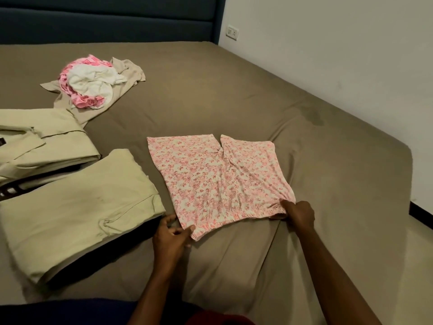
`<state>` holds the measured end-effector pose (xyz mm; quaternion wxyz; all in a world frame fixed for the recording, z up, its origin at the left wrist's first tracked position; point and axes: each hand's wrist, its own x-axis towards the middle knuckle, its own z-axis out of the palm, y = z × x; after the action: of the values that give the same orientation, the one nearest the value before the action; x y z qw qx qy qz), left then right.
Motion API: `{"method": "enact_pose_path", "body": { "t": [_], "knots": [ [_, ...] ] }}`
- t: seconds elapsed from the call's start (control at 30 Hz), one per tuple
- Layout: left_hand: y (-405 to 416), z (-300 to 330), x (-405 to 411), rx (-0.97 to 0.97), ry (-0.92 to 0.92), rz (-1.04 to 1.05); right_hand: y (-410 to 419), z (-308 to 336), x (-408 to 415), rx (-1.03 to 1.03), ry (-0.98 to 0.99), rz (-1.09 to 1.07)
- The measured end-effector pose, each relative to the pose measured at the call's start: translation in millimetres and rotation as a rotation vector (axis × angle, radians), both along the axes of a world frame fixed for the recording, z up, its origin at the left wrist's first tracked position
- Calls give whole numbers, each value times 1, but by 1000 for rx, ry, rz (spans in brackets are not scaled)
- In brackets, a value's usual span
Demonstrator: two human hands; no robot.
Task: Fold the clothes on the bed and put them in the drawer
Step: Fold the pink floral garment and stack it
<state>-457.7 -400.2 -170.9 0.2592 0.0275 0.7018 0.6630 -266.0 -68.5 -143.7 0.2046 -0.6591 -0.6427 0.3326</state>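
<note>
— How many garments are on the bed [210, 90]?

— One pink floral shorts [218, 181] spread flat near the bed's front edge, two folded khaki pieces [77, 207] to the left, one crumpled pile [91, 83] farther back.

— And the hands?

— Two. The left hand [169, 238] pinches the waistband's left corner between thumb and fingers; the right hand [298, 213] curls around the right corner.

— Anything around?

— A dark blue headboard [105, 19], and a wall switch [232, 32] to the right. Nothing blocks the shorts.
</note>
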Motion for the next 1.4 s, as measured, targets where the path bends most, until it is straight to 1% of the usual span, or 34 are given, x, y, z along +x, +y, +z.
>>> {"method": "enact_pose_path", "body": {
  "t": [0.1, 0.17, 0.27, 0.33, 0.47, 0.53, 0.63, 0.8, 0.87, 1.07, 1.23, 1.33, 1.4],
  "knots": [
    [1, 1, 3, 17, -35, -32, -5, 5, 3, -17, 4, 15],
    [1, 4, 5, 53, -55, -46, -8, 7, 9, -53, 112, -37],
    [0, 11, 10, 98, -99, -47, -14, 0, 27, -160, 347, -138],
    [-1, 12, 13, 76, -84, -91, -16, -3, 32, -188, 405, -134],
    [0, 8, 10, -7, -31, -127, -21, 0, 31, -100, 294, -82],
    [1, 9, 9, -8, -26, -132, -22, 5, 30, -84, 274, -70],
    [4, 11, 9, 7, -40, -156, -27, 9, 31, -151, 307, -31],
    [-1, 15, 6, 52, -161, -131, -30, 8, 40, -311, 400, -18],
    [-5, 16, 5, 59, -171, -123, -33, 6, 41, -347, 413, -4],
    [-7, 9, 6, -52, -91, -166, -38, 4, 34, -246, 363, -11],
    [-8, 11, 5, -38, -102, -187, -41, 0, 31, -66, 204, 15],
    [-8, 12, 4, -19, -138, -187, -45, -4, 34, 40, 201, -80],
    [-8, 12, 5, -21, -146, -193, -50, -6, 35, 54, 198, -100]
  ]
}}
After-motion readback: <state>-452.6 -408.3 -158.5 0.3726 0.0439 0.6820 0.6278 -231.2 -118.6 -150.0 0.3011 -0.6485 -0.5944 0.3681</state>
